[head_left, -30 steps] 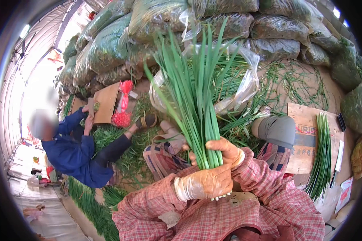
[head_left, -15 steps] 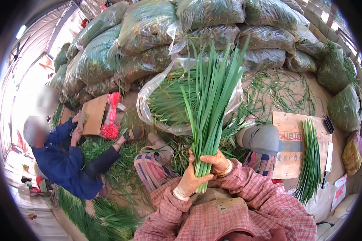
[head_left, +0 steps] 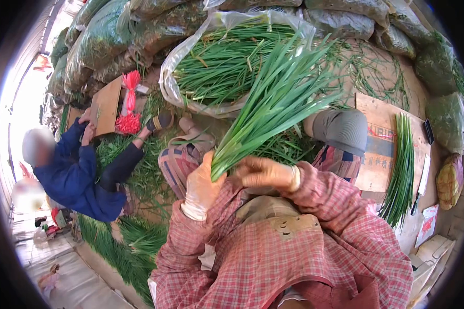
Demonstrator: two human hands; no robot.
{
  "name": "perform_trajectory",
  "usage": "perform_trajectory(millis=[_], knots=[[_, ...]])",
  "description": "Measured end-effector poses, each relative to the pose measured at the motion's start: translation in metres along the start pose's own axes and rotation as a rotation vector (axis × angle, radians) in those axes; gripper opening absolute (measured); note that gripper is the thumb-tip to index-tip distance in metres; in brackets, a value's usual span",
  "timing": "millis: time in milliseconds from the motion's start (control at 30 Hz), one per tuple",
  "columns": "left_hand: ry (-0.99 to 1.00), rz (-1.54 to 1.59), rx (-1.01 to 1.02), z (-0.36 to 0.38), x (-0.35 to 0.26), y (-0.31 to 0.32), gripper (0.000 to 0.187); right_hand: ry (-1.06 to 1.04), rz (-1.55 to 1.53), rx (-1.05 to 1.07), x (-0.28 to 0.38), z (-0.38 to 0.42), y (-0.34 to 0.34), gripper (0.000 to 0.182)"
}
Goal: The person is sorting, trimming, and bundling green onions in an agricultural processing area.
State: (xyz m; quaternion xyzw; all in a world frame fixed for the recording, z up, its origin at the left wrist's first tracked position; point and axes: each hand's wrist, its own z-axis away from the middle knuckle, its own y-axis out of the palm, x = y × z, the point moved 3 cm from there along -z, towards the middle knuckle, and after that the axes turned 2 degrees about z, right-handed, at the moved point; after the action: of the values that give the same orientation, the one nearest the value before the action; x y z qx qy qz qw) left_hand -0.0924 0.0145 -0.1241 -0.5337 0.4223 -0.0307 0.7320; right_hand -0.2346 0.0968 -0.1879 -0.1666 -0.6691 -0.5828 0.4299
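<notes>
My left hand (head_left: pixel 200 186), in a thin pale glove, is closed round the stem ends of a bunch of Chinese chives (head_left: pixel 273 98). The green leaves fan out up and to the right, across the edge of an open clear plastic bag (head_left: pixel 167 77) with more chives inside. My right hand (head_left: pixel 265 173), gloved too, is beside the base of the bunch, apart from most of it. Its fingers are smeared by motion, so their grip does not show. Both hands are above my lap.
On a cardboard-coloured board (head_left: pixel 371 116) at right lie another chive bunch (head_left: pixel 401 165) and a knife (head_left: pixel 424 175). Left, a person in blue (head_left: pixel 72 183) sits near a board (head_left: pixel 106 107) and red ties (head_left: pixel 130 103). Filled plastic sacks (head_left: pixel 108 46) are stacked behind; chive piles (head_left: pixel 108 247) lie lower left.
The bunch has tilted right and its leaves have spread. My right hand has come off the stems, while my left hand has moved left with them. The view has dipped downward.
</notes>
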Motion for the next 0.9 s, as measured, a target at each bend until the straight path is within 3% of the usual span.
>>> perform_trajectory(millis=[67, 100, 133, 200, 267, 300, 367, 400, 433, 467, 500, 533, 600, 667, 733, 833, 900], knots=[[0.011, -0.220, -0.044, -0.004, -0.004, -0.015, 0.051, 0.111, 0.384, 0.102, -0.001, 0.015, 0.019, 0.047], [-0.002, -0.329, -0.042, -0.007, -0.005, -0.023, 0.052, 0.066, 0.730, 0.082, 0.015, 0.022, 0.032, 0.054], [-0.008, -0.432, -0.036, -0.011, -0.005, -0.028, 0.052, -0.191, 0.937, -0.030, 0.038, 0.027, 0.050, 0.054], [0.131, -0.619, -0.050, -0.020, -0.018, -0.042, 0.048, -0.501, 1.267, -0.112, 0.081, 0.020, 0.076, 0.053], [0.261, -0.681, 0.012, -0.029, -0.037, -0.055, 0.047, -0.670, 1.353, -0.154, 0.116, 0.010, 0.090, 0.068], [0.284, -0.529, -0.031, -0.033, -0.021, -0.051, 0.046, -0.711, 1.459, -0.212, 0.131, 0.002, 0.094, 0.069], [0.450, -0.435, -0.235, -0.033, -0.057, -0.049, 0.039, -0.796, 1.592, -0.271, 0.157, 0.001, 0.087, 0.070], [0.604, -0.442, -0.194, -0.039, -0.080, -0.061, 0.036, -0.854, 1.613, -0.262, 0.170, 0.004, 0.080, 0.070], [0.602, -0.683, -0.126, -0.044, -0.098, -0.066, 0.035, -0.804, 1.575, -0.227, 0.187, 0.005, 0.071, 0.070], [0.589, -0.925, -0.063, -0.048, -0.111, -0.067, 0.035, -0.812, 1.523, -0.324, 0.208, 0.019, 0.063, 0.055], [0.685, -0.916, -0.158, -0.049, -0.125, -0.067, 0.037, -1.015, 1.468, -0.457, 0.217, 0.038, 0.050, 0.056], [0.741, -0.993, -0.199, -0.049, -0.133, -0.067, 0.034, -0.843, 1.367, -0.498, 0.230, 0.058, 0.039, 0.060], [0.876, -1.036, -0.256, -0.048, -0.148, -0.067, 0.035, -0.759, 1.443, -0.370, 0.240, 0.088, 0.032, 0.068], [0.929, -0.995, -0.234, -0.048, -0.155, -0.067, 0.044, -0.476, 1.499, -0.187, 0.229, 0.091, 0.030, 0.084], [1.009, -0.993, -0.246, -0.046, -0.164, -0.070, 0.048, -0.328, 1.397, -0.060, 0.214, 0.090, 0.030, 0.094], [1.140, -0.958, -0.259, -0.044, -0.174, -0.084, 0.043, -0.142, 0.880, 0.098, 0.187, 0.080, 0.034, 0.103], [1.183, -0.897, -0.225, -0.043, -0.171, -0.089, 0.040, -0.078, 0.532, 0.136, 0.160, 0.075, 0.041, 0.096]])
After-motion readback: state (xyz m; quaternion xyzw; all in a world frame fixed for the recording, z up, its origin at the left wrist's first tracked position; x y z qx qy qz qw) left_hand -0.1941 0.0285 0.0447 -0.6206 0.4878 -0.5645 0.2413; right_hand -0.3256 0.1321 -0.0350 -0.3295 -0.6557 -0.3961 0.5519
